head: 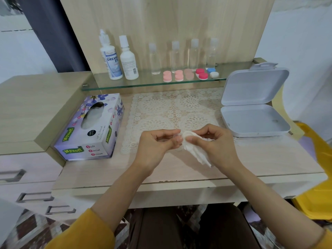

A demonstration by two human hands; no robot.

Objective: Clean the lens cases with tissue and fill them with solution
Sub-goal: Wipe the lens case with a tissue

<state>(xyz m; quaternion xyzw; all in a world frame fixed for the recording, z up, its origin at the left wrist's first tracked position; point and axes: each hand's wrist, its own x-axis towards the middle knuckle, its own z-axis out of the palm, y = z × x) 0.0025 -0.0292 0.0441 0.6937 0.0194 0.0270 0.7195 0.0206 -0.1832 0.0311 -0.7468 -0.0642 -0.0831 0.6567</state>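
Observation:
Over the lace mat, my left hand (158, 144) pinches a small, mostly hidden lens case part (177, 137) between thumb and fingers. My right hand (213, 142) grips a crumpled white tissue (195, 151) and presses it against that part. On the glass shelf (125, 85) lie several lens cases: pink ones (173, 76), a red one (202, 74) and a blue-and-white one (212, 72). Two white solution bottles (118, 60) stand at the shelf's left.
A purple tissue box (93, 130) sits left of the lace mat (170, 108). An open white hinged box (251, 108) lies at the right. Several clear small bottles (183, 54) stand behind the cases. Drawers are at the left, a yellow object at the right edge.

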